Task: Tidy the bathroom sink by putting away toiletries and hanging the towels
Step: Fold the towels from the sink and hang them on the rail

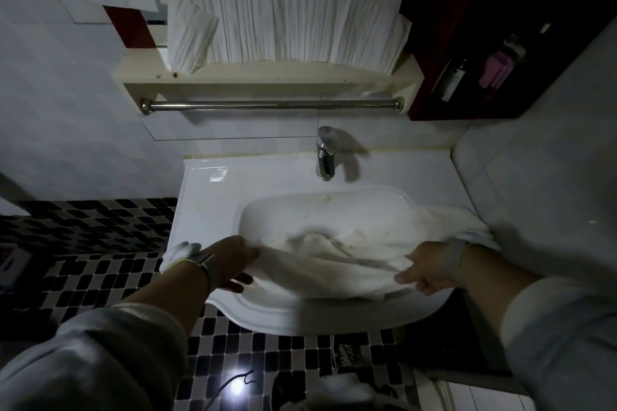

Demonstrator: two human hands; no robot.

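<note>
From the head camera, the left hand [233, 264] and the right hand [430, 272] each pinch an end of a white towel [320, 274] that sags between them across the front of the sink [213, 197]; the fingers [405, 277] of both hands are clenched on the cloth. More towel trails beyond the right fingers onto the sink's right edge. The towel bar [273, 105], well above and beyond both hands, is bare, so hanging is not yet done. Bottles [454, 80] already stand in the dark cabinet up past the right fingers, and no toiletries show on the sink, so that part looks finished.
</note>
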